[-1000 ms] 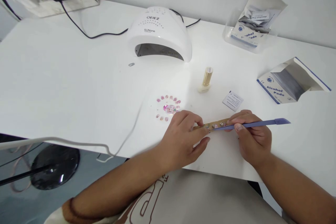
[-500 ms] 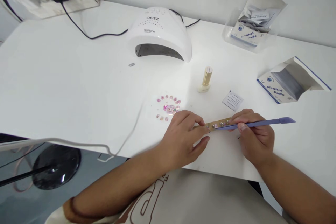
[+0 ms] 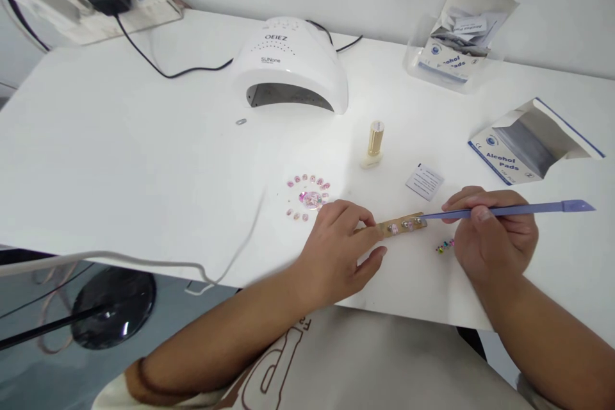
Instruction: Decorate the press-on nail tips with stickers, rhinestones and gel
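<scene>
My left hand [image 3: 339, 246] is closed on the left end of a narrow tan strip [image 3: 384, 230], holding it at the table. Several small pink nail tips and silvery studs sit along the strip. In my right hand [image 3: 494, 234] is a slim purple stick tool [image 3: 538, 208] with a flat slanted end, gripped like a pen. Its thin point reaches over the strip's right end; whether they touch, I cannot tell. Beside my right hand lies a small cluster of coloured rhinestones [image 3: 445, 245]. Several pink decorated nail tips [image 3: 305, 177] ring a shiny pink oval piece [image 3: 313, 199] left of my left hand.
A white nail lamp [image 3: 293, 67] stands at the back, its cord running to a power strip [image 3: 158, 9]. A gold-capped bottle [image 3: 376, 141], a sachet [image 3: 425, 181] and two alcohol pad boxes [image 3: 504, 160] are on the right. A grey nail tip [image 3: 241, 122] lies before the lamp.
My right hand has moved right with the purple stick, drawing its point back toward the strip's right end. The coloured rhinestones show more now. My left hand stays on the strip.
</scene>
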Available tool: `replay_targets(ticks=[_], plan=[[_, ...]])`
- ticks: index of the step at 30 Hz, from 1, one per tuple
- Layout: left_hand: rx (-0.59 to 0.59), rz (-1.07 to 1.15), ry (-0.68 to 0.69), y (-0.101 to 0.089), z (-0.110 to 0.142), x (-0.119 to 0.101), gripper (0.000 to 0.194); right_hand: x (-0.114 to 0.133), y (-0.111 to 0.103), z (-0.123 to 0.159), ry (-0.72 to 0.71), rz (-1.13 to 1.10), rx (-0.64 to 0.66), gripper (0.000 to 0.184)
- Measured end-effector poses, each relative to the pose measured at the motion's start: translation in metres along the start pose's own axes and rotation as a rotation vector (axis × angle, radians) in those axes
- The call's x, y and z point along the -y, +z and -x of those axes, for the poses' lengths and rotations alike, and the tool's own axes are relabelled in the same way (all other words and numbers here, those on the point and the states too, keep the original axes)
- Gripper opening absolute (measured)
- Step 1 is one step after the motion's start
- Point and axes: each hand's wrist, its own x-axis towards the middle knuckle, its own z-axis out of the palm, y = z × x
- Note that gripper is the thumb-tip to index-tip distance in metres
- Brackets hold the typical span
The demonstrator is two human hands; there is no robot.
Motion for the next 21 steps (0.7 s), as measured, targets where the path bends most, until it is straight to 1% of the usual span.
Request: replay_targets(ticks=[4, 9, 14, 21], plan=[[0.014, -0.02, -0.008, 0.0012, -0.0009, -0.0005, 0.009, -0.0014, -0.0006, -0.0009, -0.002, -0.007, -0.007, 0.011], [-0.005, -0.052, 0.008, 0.0034, -0.0017, -0.0008, 0.007, -0.0019, 0.0001, -0.0001, 0.01, -0.024, -0.045, 0.01], [-0.003, -0.07, 0.017, 0.0041, -0.0025, -0.0009, 0.01, -0.0009, 0.0006, -0.0006, 0.015, -0.043, -0.041, 0.01], [0.006, -0.068, 0.025, 0.0014, -0.0047, -0.0024, 0.013, 0.0019, -0.0014, 0.0006, 0.045, 0.02, -0.031, 0.008]])
